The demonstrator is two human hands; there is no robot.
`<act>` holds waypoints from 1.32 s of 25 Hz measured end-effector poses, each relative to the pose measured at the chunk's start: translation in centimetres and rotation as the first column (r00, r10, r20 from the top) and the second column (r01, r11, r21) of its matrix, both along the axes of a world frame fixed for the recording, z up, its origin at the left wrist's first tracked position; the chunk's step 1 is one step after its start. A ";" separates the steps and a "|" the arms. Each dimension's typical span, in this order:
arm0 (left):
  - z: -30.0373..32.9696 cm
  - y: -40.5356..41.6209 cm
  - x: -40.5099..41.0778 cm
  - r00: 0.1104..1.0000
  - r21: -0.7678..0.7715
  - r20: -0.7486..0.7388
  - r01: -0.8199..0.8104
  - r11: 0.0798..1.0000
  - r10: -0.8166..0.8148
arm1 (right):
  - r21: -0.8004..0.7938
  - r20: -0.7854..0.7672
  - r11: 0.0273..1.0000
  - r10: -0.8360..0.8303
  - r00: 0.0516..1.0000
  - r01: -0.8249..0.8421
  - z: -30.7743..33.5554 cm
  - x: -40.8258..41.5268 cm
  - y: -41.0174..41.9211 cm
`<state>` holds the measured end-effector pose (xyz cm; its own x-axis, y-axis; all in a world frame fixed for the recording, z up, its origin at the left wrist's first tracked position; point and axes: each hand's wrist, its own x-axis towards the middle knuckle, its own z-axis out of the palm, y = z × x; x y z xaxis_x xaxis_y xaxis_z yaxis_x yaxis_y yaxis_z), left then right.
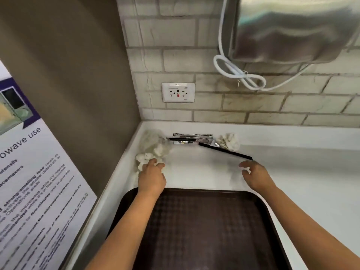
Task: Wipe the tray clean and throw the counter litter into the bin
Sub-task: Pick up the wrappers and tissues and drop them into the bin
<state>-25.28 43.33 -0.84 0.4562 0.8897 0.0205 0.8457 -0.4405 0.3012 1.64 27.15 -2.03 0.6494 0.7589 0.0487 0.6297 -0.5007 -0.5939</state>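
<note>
The dark brown rectangular plastic tray (204, 227) with its cross-hatched surface lies flat on the white counter (292, 172), nearest the person, and both forearms reach over it. Just past its far rim, the left hand (151, 176) sits palm down, fingers curled onto a crumpled white paper tissue (143, 159) in the counter's left corner; the fingertips touch it, though whether they truly pinch it I cannot tell. Beyond those fingers lies a bigger wad of crumpled off-white paper (153, 142), pressed toward the corner. The right hand (253, 174) hovers over the counter with fingers loosely bent and spread; something small and white shows by the fingertips, too blurred to tell whether it is held. Just ahead of those fingertips lies a long flat black strip (226, 151), angled across the counter. Further on, by the back wall, a silver foil wrapper (191, 138) lies flat, its print unreadable, and to its right another small crumpled white paper ball (229, 141).

On the pale brick-tile wall beyond, a white double electrical socket (178, 92) has a red mark at its centre; the small label on top is illegible. Up right hangs a brushed steel dispenser (288, 30) with a looped white cable (239, 75) below it. Left of the left hand, a white and purple poster (35, 182) on the brown side panel reads "owave use", with "strong-smelling food", "smoke detectors" and "five minutes" legible in the blurred lines.
</note>
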 end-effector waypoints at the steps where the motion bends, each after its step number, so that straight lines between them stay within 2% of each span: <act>1: -0.3 0.8 0.3 0.998 0.043 -0.054 -0.017 0.999 0.019 | -0.043 0.042 0.999 0.016 0.999 -0.015 -0.4 1.3 1.2; 4: -1.3 2.7 1.2 0.989 0.063 -0.137 -0.046 0.997 0.054 | -0.232 0.138 0.972 0.073 0.988 -0.040 -1.5 4.2 4.1; 6: -1.7 3.3 1.5 0.992 0.029 -0.111 -0.054 0.998 0.057 | -0.354 0.163 0.935 0.061 0.985 0.001 -1.8 5.1 5.4; 8: -1.7 3.7 1.6 0.998 0.007 -0.019 -0.057 0.998 0.057 | -0.386 0.224 0.921 0.039 0.974 0.052 -2.1 5.1 6.2; 10: -1.3 3.6 1.7 0.982 -0.043 0.173 -0.070 0.997 0.077 | -0.342 0.250 0.936 0.004 0.968 0.085 -2.3 4.9 6.5; 12: -0.9 2.9 2.3 0.915 -0.126 0.388 -0.063 0.990 0.107 | -0.292 0.198 0.952 -0.029 0.980 0.087 -2.5 4.6 6.4; 14: -0.3 2.2 2.9 0.847 -0.173 0.511 -0.064 0.983 0.145 | -0.250 0.129 0.966 -0.036 0.991 0.068 -2.6 4.3 6.2; 19: 2.1 1.6 3.8 0.808 -0.124 0.562 -0.130 0.984 0.177 | -0.184 0.081 0.983 0.025 0.996 -0.010 -2.1 3.0 4.7; 22: 4.4 1.5 4.8 0.678 -0.210 0.720 0.010 0.978 0.148 | -0.098 0.070 0.995 0.014 0.997 -0.007 -1.4 2.0 3.7; 25: 5.9 1.3 5.8 0.528 -0.360 0.823 0.198 0.912 0.211 | -0.009 0.047 1.000 -0.006 0.999 0.006 -0.6 0.6 2.6; 29: 7.2 -0.8 6.0 0.399 -0.491 0.852 0.384 0.782 0.339 | 0.143 0.024 0.989 -0.042 0.999 0.038 0.9 -1.8 0.2; 33: 9.4 -4.6 5.2 0.309 -0.497 0.868 0.500 0.709 0.390 | 0.253 -0.055 0.955 -0.143 0.988 0.152 2.2 -5.0 -3.9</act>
